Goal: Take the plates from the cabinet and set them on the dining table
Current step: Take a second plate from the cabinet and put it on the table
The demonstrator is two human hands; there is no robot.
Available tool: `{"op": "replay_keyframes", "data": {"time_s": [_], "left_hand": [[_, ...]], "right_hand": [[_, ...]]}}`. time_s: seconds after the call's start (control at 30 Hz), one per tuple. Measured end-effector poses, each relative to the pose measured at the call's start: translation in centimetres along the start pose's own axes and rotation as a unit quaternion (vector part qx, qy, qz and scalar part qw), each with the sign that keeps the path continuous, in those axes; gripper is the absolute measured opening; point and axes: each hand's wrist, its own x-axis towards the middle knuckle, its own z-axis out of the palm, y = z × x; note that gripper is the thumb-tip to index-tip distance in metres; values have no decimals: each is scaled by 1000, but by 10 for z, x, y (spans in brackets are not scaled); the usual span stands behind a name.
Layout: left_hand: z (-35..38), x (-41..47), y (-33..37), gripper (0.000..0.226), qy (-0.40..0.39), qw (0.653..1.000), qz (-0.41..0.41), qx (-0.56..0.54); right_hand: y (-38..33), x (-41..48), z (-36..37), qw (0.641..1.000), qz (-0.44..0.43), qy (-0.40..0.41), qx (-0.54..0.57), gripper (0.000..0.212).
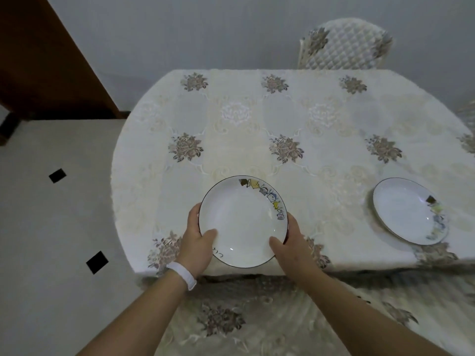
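head view: left hand [198, 240] and right hand [290, 245] grip opposite edges of a plate [241, 219], thumbs curled over the rim, at the table's [257, 119] near edge.

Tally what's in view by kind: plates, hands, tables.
Plates: 2, the gripped plate and the plate lying on the right
Hands: 2, left hand and right hand, both on the gripped plate
Tables: 1, the dining table
Total: 5
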Motion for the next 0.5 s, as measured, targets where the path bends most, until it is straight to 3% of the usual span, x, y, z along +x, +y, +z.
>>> {"op": "replay_keyframes", "data": {"time_s": [0.5], "left_hand": [[13, 69, -47, 61, -13, 996, -25, 81]], "right_hand": [[42, 62, 15, 996, 60, 29, -66, 67]]}}
